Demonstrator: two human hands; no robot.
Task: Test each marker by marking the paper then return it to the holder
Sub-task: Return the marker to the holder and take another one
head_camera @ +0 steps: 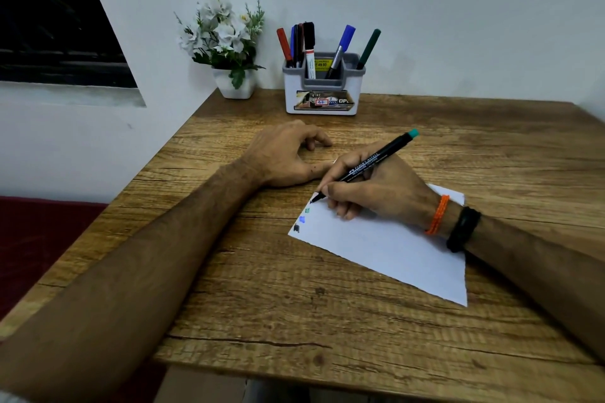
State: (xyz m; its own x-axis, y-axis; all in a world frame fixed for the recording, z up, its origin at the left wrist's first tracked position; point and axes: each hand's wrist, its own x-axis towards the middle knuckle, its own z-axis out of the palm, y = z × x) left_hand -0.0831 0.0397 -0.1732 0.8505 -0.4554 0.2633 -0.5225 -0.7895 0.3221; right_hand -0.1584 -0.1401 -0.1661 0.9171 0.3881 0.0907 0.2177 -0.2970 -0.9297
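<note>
The right hand (376,188) pinches a black marker (366,167) in a writing grip, tip down at the paper's (386,245) 11 o'clock corner, teal end cap pointing to 2 o'clock. The left hand (288,157) rests on the worktop (294,304) just beside the right, at its 9 o'clock, fingers loosely curled and holding nothing visible.

Step in hand, as judged: test-marking with this marker. Three small marks already lie along the paper's left edge, toward 7 o'clock from the tip. The marker's cap is not visible. The next move calls for lifting the tip, capping if a cap is at hand, and carrying the marker to 12 o'clock.

The holder (322,88) stands at 12 o'clock against the wall. It contains a red, a black, a blue and a green marker upright, plus several dark ones too close-packed to count. A flowerpot (234,87) stands at its 9 o'clock.
</note>
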